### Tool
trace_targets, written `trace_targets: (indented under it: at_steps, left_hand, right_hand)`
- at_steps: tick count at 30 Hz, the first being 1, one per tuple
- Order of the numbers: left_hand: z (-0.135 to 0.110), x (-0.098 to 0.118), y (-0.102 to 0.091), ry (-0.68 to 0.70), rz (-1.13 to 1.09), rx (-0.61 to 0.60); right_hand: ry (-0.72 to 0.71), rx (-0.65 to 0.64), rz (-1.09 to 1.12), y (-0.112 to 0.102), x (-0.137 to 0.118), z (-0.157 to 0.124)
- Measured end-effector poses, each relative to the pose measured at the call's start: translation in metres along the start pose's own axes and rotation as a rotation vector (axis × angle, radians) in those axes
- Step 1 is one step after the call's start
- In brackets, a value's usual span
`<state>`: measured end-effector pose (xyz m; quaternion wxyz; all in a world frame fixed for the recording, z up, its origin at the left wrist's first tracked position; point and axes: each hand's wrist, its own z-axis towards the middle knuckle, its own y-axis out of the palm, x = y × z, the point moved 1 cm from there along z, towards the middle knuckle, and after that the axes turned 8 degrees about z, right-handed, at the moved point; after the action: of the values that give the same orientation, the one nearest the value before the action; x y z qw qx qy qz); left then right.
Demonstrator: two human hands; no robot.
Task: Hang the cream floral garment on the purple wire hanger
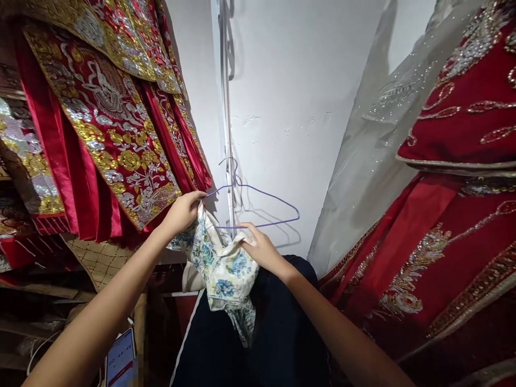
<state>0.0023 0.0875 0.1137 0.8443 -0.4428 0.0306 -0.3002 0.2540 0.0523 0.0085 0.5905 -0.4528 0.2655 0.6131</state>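
Pinching the floral garment [234, 271] below the purple hanger [264, 192]'s left half, over dark trousers [290, 333], the left hand [184, 212] and right hand [264, 250] may let it slip down if either grip loosens.

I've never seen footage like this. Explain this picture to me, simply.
There's no machine here: these are a person's bare hands, seen by a camera worn on their head, looking forward and down. The left hand pinches the floral garment near one end of the purple hanger; the right hand holds the garment's upper edge. No tabletop shows beneath the garment; it hangs down in front of the person's dark clothing. Red embroidered outfits hang at the left and right, and a lit phone is at lower left.
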Motion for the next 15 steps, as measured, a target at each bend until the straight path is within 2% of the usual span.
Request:
trace_targets:
  at_steps: [2, 3, 6, 7, 8, 9, 11, 13, 15]
  left_hand:
    - [0.005, -0.011, 0.003, 0.022, 0.034, -0.022]
    - [0.006, -0.017, 0.003, 0.031, 0.056, -0.029]
    - [0.005, -0.025, 0.0, 0.065, 0.111, -0.032]
    - [0.004, -0.024, -0.001, 0.087, 0.119, -0.036]
    - [0.004, -0.022, -0.002, 0.109, 0.124, -0.041]
    - [0.004, -0.019, -0.002, 0.124, 0.127, -0.041]
    - [0.004, -0.016, -0.003, 0.107, 0.141, 0.005]
    - [0.002, -0.019, -0.004, 0.033, 0.151, 0.098]
    - [-0.001, -0.028, -0.003, -0.082, 0.122, 0.163]
  right_hand:
    - [-0.004, 0.032, -0.081, -0.02, -0.007, -0.002]
    - [-0.009, 0.108, -0.129, -0.035, -0.008, -0.001]
    - [-0.059, 0.456, -0.238, -0.088, -0.012, 0.014]
    - [-0.076, 0.505, -0.246, -0.105, -0.013, 0.021]
    - [-0.084, 0.502, -0.245, -0.12, -0.015, 0.029]
    - [-0.066, 0.455, -0.233, -0.132, -0.018, 0.036]
    - [0.054, 0.265, -0.151, -0.148, -0.026, 0.048]
    - [0.254, 0.027, 0.003, -0.153, -0.034, 0.051]
    - [0.39, -0.103, 0.196, -0.148, -0.039, 0.047]
